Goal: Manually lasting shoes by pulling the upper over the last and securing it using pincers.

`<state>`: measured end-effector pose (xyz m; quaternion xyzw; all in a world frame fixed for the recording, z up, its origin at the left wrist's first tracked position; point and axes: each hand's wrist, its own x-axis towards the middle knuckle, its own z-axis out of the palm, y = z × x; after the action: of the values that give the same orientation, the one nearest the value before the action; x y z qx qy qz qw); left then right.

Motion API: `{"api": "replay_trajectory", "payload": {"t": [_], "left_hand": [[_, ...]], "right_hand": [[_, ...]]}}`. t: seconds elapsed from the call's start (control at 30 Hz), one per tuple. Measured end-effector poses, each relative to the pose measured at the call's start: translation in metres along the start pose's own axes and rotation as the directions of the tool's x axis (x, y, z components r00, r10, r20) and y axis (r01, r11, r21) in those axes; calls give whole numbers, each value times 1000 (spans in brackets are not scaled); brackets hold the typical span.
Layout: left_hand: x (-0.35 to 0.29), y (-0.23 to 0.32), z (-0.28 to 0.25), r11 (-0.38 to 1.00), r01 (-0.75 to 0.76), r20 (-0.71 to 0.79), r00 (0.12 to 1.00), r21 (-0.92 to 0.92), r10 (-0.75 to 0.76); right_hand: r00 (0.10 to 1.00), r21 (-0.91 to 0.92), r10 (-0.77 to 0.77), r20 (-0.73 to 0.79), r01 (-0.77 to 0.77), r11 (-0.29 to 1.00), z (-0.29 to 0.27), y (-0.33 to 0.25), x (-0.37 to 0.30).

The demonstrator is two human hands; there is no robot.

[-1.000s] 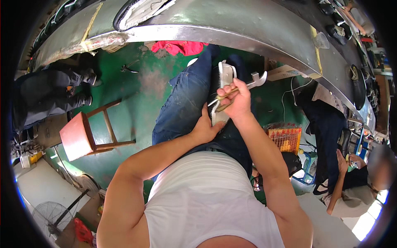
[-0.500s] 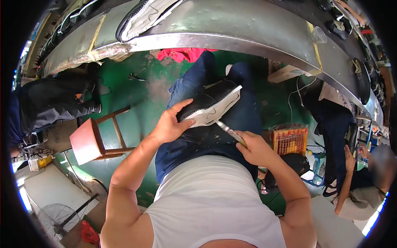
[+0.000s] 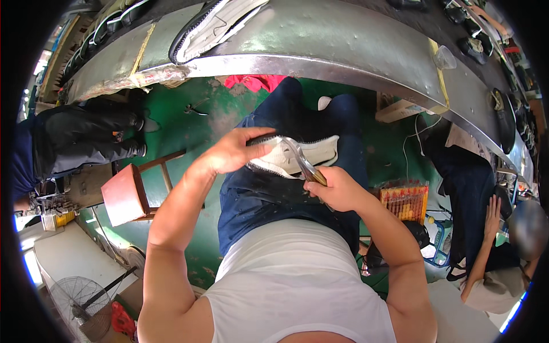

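Observation:
My left hand is closed on the toe or heel end of a black shoe upper, fingers on its dark side and thumb on its pale underside. The shoe lies across my lap, tilted so its whitish bottom with a stitched rim faces up. In my right hand are metal pincers with a curved silver head and brownish handle, the head over the shoe's pale bottom. Whether the jaws grip anything cannot be made out. A similar shoe rests sole-out on the metal bench ahead.
A metal-topped bench curves across the front, with more black shoes at the right. A reddish stool stands left, and pliers lie on the green floor. A fan is lower left. Co-workers sit on both sides.
The shoe has been rolled so its pale bottom faces up more. The pincers' head has moved from the shoe's near edge up and left over its bottom.

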<state>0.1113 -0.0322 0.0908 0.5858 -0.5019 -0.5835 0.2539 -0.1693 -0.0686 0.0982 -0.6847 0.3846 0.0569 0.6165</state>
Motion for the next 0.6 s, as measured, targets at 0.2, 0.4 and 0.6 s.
{"api": "replay_trajectory", "payload": {"t": [0.2, 0.4, 0.6], "left_hand": [[15, -16, 5, 901, 121, 32, 993, -417, -118], [30, -26, 6, 866, 311, -58, 931, -392, -361], [25, -25, 16, 888, 304, -70, 935, -345, -347]], "right_hand": [[966, -362, -235, -103, 184, 914, 4, 17, 22], [899, -275, -325, -294, 246, 929, 36, 47, 39], [872, -367, -378, -312, 256, 894, 50, 51, 30]]}}
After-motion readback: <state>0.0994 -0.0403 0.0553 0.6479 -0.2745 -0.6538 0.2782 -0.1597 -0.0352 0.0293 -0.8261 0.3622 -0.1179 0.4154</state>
